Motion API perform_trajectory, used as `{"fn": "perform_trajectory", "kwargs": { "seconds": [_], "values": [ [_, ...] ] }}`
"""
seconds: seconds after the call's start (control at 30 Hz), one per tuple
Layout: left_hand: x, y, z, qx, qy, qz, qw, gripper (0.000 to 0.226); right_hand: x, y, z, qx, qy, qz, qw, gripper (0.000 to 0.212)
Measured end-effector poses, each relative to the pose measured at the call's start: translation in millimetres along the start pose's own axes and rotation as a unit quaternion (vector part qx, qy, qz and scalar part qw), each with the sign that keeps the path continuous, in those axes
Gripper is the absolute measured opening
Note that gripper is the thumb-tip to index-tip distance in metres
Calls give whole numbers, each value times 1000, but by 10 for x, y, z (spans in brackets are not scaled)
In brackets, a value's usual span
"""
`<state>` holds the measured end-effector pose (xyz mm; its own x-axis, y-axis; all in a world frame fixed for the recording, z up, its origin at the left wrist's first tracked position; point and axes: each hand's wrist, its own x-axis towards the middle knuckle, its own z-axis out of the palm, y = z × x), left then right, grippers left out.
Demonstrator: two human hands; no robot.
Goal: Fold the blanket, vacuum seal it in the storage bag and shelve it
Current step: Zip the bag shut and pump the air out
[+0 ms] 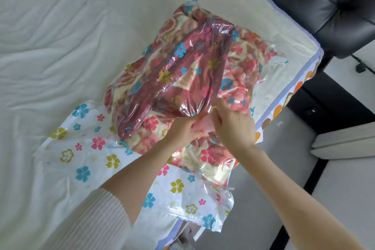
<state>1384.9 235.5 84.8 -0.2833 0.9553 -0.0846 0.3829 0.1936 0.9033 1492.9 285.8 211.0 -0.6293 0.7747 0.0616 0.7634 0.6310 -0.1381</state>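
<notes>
We are working over the bed (50, 50), its pale sheet carrying everything, with a dark padded chair (316, 2) standing off its far right corner. On the sheet the storage bag (85, 160) is lying slantwise, its long axis running from the near flowered flap by our arms up toward the far right, and its right side is reaching the mattress edge. The blanket (182, 67) is already folded and sitting inside the clear plastic, filling the far part of the bag and still looking puffy, so we are judging the air not yet drawn out.

Both hands are meeting on the top face of the bag, at the near right of the bulge. Our left hand (182, 130) is gripping a small pink piece (203, 124), its fingers (197, 118) curled round it; it is probably the valve cap, though we cannot tell. Our right hand (233, 124) is pinching the same piece from the other side.

The piece is lying right between the two hands, so neither is nearer, and the bag's unfilled flap is trailing back toward us.
</notes>
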Motion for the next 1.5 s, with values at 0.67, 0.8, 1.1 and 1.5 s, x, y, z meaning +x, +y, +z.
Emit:
{"fn": "perform_trajectory", "kwargs": {
  "seconds": [0.67, 0.8, 1.1, 1.5],
  "values": [
    [-16, 10, -14, -18, -8, -5, 1000, 64, -35, -179, -55, 32, 41, 42, 998, 22],
    [23, 29, -75, -10, 1, 3, 1000, 57, 83, -21, -603, 51, 148, 19, 988, 21],
    [30, 31, -50, -8, -10, -6, 1000, 57, 88, -6, -264, -12, 15, 18, 1000, 11],
    [62, 69, -56, 6, -10, 5, 1000, 60, 100, 88, -521, 4, 29, 20, 999, 19]
  ]
}}
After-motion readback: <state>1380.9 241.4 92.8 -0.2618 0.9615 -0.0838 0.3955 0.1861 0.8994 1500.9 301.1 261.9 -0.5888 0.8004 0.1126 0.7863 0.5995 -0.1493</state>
